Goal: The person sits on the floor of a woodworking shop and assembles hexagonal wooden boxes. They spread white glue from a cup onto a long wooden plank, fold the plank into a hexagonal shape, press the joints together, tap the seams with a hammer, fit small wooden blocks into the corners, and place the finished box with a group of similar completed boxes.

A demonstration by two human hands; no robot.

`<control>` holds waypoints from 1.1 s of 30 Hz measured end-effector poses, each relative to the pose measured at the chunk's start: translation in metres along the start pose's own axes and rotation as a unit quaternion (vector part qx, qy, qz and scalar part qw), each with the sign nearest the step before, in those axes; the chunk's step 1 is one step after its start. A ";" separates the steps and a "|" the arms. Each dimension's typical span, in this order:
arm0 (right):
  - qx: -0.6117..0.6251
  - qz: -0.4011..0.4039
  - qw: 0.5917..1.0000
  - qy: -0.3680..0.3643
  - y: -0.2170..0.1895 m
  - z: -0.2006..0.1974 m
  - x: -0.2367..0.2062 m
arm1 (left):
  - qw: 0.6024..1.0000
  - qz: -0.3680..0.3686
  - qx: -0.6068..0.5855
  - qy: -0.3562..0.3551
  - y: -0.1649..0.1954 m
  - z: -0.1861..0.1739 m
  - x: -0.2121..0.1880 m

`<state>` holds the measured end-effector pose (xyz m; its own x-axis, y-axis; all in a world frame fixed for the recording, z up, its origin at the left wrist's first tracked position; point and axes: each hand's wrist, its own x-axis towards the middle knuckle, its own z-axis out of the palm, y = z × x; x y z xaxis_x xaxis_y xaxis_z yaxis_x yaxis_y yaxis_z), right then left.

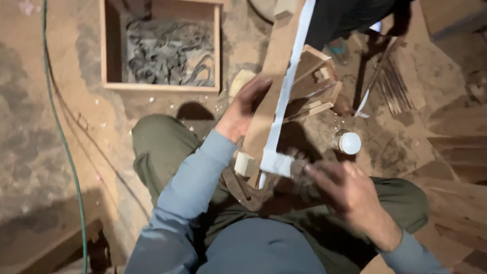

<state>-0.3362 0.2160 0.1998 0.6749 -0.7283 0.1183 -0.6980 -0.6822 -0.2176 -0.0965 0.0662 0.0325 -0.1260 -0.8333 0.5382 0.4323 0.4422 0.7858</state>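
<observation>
A long wooden board [271, 81] stands slanted from my lap up toward the top of the view. A white strip of tape or edging [286, 86] runs along its right edge and wraps around the lower end. My left hand [242, 107] grips the board's left side about halfway up. My right hand [350, 195] is blurred, its fingers pinching the white strip at the board's lower end. A small wooden block [244, 164] is fixed at the board's bottom left corner. I sit on the ground with green trousers and a grey-blue sleeve.
An open wooden box [104, 50] holding dark metal pieces sits at the upper left. A white-capped bottle [348, 142] stands on the dirt floor right of the board. Wooden frame parts [314, 86] lie behind the board. A green cable [63, 142] runs down the left. Planks lie at right.
</observation>
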 end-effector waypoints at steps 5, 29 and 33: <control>0.010 -0.029 1.000 0.004 -0.006 -0.002 -0.014 | 0.804 -0.310 -0.493 0.123 0.004 -0.002 0.011; -0.048 -0.136 0.989 0.043 -0.005 0.005 -0.014 | 0.738 -0.366 -0.542 0.167 0.015 -0.007 0.015; -0.174 -0.147 0.972 0.056 0.026 0.008 0.009 | 0.751 -0.364 -0.519 0.184 0.005 -0.005 0.010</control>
<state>-0.3463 0.1926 0.1871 0.8408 -0.4878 0.2346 -0.5307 -0.8283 0.1795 -0.0915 0.0585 0.0403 -0.4930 -0.8491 -0.1897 0.8562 -0.5122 0.0672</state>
